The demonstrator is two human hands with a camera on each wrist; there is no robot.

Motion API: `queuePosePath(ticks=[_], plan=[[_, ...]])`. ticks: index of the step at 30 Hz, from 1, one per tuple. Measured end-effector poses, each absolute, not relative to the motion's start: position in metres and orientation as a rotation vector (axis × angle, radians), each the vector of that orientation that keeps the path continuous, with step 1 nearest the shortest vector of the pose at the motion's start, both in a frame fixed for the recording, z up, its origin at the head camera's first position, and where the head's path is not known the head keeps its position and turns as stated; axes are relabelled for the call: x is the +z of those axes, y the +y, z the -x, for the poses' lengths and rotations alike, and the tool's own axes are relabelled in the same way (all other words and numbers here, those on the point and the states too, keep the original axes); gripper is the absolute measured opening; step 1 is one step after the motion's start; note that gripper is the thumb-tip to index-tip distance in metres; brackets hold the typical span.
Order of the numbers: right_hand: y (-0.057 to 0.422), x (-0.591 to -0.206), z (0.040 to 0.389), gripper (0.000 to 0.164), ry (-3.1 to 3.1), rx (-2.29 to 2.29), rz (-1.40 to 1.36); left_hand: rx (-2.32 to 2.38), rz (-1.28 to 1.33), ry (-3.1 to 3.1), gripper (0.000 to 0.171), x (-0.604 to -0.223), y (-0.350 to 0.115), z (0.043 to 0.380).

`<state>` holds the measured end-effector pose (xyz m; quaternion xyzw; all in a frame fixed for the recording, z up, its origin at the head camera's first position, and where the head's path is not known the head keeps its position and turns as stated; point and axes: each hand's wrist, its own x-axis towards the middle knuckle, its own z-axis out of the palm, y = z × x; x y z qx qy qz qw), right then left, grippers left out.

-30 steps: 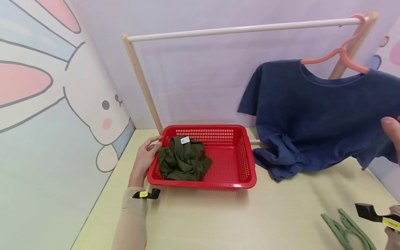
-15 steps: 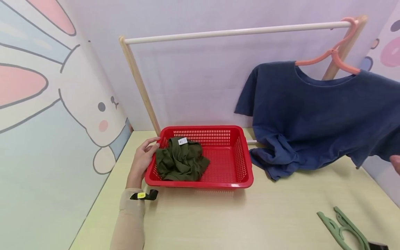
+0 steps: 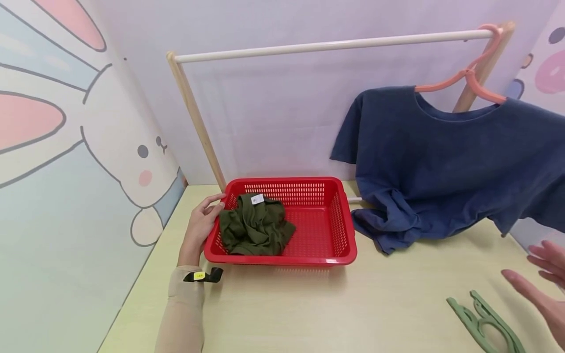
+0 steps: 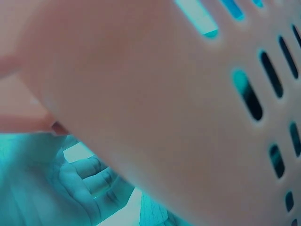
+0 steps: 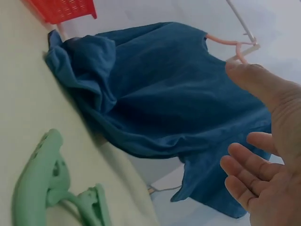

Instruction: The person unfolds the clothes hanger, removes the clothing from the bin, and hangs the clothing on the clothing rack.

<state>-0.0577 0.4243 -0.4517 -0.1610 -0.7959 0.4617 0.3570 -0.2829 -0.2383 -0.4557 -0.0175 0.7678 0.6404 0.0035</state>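
Note:
On the left side of a red plastic basket (image 3: 309, 260), my left hand (image 3: 200, 225) rests with thumb and fingertips touching the rim. In the left wrist view the slotted basket wall (image 4: 155, 103) hides part of that hand. Inside the basket lies a crumpled dark green garment (image 3: 256, 225) with a white label. My right hand (image 3: 545, 289) is in the air, thumb and fingers spread, holding nothing. It is in front of a navy T-shirt (image 3: 441, 157) and above a green folding hanger (image 3: 485, 323). The T-shirt hangs on a pink hanger (image 3: 481, 88).
The pink hanger hooks over the right end of a rack's white bar (image 3: 326, 46), held by wooden posts (image 3: 196, 117). Part of the shirt's hem bunches on the pale yellow tabletop (image 3: 318, 309). A wall with a rabbit drawing (image 3: 115, 147) borders the left side.
My right hand has left the navy shirt's right side, moved down and come back into view with fingers spread. The view has shifted slightly. My left hand stays at the basket rim.

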Motion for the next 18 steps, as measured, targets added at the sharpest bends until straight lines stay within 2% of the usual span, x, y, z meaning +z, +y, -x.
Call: queuePosePath(ticks=[7,13,18], plan=[[0.423,-0.485,0.049,0.086,-2.172,1.227,0.387,1.997,0.059,2.414,0.052,-0.456,-0.238,0.283],[0.425,-0.498,0.043,0.088,-2.372,1.187,0.441,1.996,0.065,2.41,0.051,-0.456,-0.238,0.282],[0.43,-0.504,0.043,0.096,-2.57,1.056,0.498,2.02,0.05,2.399,0.051,-0.454,-0.237,0.282]])
